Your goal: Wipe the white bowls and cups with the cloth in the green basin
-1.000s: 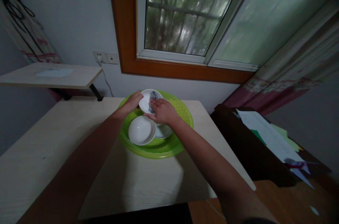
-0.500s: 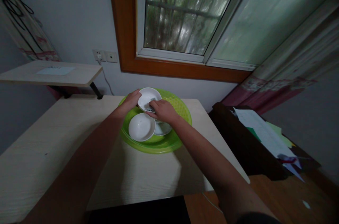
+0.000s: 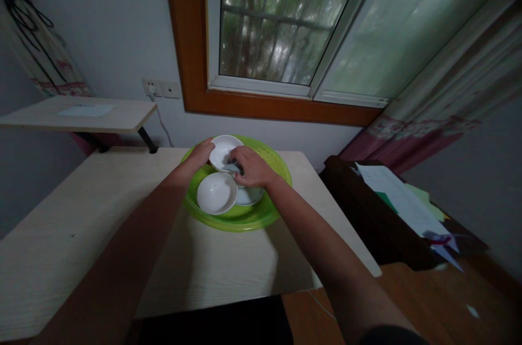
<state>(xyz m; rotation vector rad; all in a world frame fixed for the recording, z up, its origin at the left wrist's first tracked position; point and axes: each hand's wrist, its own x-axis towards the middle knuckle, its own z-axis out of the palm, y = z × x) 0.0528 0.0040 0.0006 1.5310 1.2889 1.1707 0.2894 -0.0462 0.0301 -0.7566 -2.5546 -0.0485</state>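
Both forearms reaching forward, converging; left hand fingers extended, right hand fingers curled.

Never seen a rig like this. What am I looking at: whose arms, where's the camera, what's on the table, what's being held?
There's no robot: these are a person's bare arms and hands. Every picture comes from one camera worn on the head, looking forward and down. On the light wooden table sits a green basin. The left hand grips the far white bowl by its side. The right hand holds what looks like a grey cloth against that bowl. Nearer the person is another white bowl; beside it, a white dish is partly hidden.
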